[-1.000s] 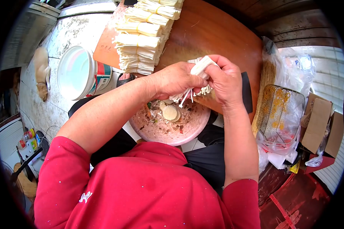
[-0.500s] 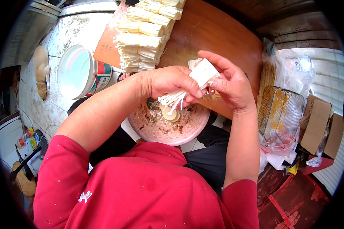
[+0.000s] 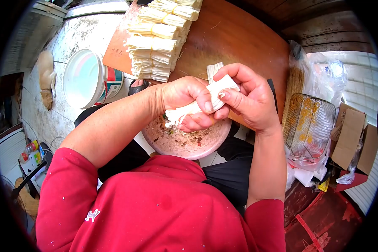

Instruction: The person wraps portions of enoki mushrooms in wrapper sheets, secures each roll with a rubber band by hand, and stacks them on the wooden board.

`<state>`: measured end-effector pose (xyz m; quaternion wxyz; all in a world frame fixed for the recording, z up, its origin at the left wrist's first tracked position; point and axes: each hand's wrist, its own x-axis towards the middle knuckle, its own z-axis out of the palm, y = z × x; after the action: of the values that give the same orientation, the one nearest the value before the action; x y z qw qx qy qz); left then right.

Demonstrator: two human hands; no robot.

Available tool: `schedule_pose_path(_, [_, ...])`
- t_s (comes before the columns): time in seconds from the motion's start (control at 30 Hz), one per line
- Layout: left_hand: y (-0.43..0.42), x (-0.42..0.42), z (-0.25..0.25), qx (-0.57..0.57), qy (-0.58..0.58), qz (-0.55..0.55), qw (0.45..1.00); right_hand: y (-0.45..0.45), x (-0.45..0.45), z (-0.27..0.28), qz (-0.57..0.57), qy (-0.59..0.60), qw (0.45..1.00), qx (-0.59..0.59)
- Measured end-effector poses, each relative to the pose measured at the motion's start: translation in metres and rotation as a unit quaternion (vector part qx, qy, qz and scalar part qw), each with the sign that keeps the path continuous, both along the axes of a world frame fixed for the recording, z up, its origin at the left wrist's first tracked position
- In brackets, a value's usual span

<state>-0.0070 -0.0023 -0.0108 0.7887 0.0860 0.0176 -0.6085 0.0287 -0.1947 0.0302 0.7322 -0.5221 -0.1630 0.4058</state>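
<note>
My left hand [image 3: 189, 98] is closed around a bundle of white enoki mushrooms [image 3: 182, 112], whose small caps stick out at the lower left. My right hand [image 3: 250, 94] grips the flat, pale upper end of the bundle between thumb and fingers. The two hands nearly meet over a pink basin [image 3: 189, 149] with dark scraps in it. Just behind the fingers, a pale ribbed piece [image 3: 214, 71] shows at the wooden table [image 3: 239, 38], partly hidden. Stacked on the table are several enoki bundles [image 3: 155, 46] tied with yellow bands.
A white bucket [image 3: 84, 80] stands on the floor at left, with a dog [image 3: 46, 80] lying beyond it. On the right are a wire basket [image 3: 308, 126], a cardboard box [image 3: 348, 134], a plastic bag [image 3: 323, 80] and a straw broom [image 3: 294, 80].
My right hand has closed further over the bundle's flat end. The caps have shifted left and now lie bunched by my left fingers. A pale round piece in the basin is now hidden.
</note>
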Motion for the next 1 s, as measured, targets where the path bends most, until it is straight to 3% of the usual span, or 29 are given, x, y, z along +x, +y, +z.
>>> schedule_pose_path(0.17, [-0.003,-0.004,-0.003,-0.063,0.024,-0.011,0.998,0.000,-0.002,0.003,-0.002,-0.076,0.997,-0.012])
schedule_pose_path(0.33, [-0.008,-0.007,0.000,-0.129,0.014,-0.046,0.990,-0.001,-0.004,-0.001,0.017,0.027,0.995,0.095])
schedule_pose_path(0.6, [-0.009,-0.013,0.007,-0.112,-0.004,-0.053,0.992,0.004,-0.003,-0.001,0.061,0.045,0.988,0.132])
schedule_pose_path(0.77, [-0.003,-0.002,0.018,0.075,-0.077,0.004,0.994,-0.001,0.003,0.004,0.000,-0.005,0.999,0.041])
schedule_pose_path(0.8, [-0.005,0.000,0.016,0.142,-0.168,0.045,0.974,-0.001,0.004,0.005,0.000,-0.006,0.999,0.041])
schedule_pose_path(0.87, [-0.014,0.001,0.017,0.321,-0.266,0.130,0.900,-0.002,0.006,0.005,-0.125,0.022,0.991,-0.051])
schedule_pose_path(0.9, [-0.016,0.004,0.011,0.372,-0.348,0.163,0.845,0.001,0.005,0.003,-0.139,0.009,0.987,-0.085])
schedule_pose_path(0.93, [-0.018,0.003,0.007,0.371,-0.349,0.162,0.845,0.004,0.003,-0.003,-0.140,0.008,0.986,-0.086])
schedule_pose_path(1.0, [-0.021,0.001,0.003,0.580,-0.472,0.171,0.642,0.007,-0.001,-0.016,-0.157,-0.038,0.964,-0.212])
